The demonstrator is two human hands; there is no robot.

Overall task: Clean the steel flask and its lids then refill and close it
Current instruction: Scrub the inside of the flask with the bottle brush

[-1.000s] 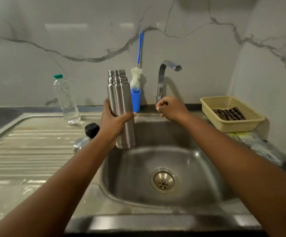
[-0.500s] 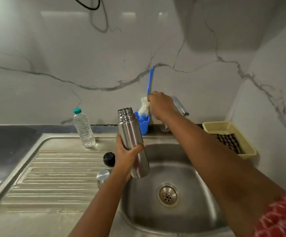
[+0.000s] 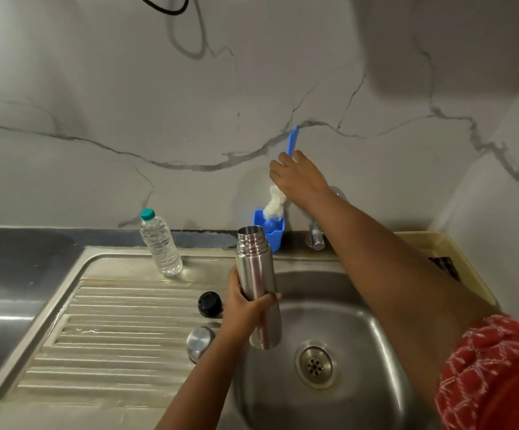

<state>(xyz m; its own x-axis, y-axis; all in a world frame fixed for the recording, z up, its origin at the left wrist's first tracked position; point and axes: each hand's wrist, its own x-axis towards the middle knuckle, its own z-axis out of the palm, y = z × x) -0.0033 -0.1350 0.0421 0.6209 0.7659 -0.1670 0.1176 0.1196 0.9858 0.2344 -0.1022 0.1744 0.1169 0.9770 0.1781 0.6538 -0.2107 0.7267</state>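
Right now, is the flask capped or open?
Open: the steel flask shows bare neck threads; the black lid and steel lid lie on the drainboard.

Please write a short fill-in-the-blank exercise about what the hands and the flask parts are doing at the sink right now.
1. The left hand holds the open steel flask upright over the ____.
2. The right hand grips the handle of the blue ____, whose white head sits in the blue holder.
3. The black inner lid and steel cap lie on the ribbed ____.
4. The plastic water bottle has a ____ cap.

Missing words: sink; bottle brush; drainboard; green
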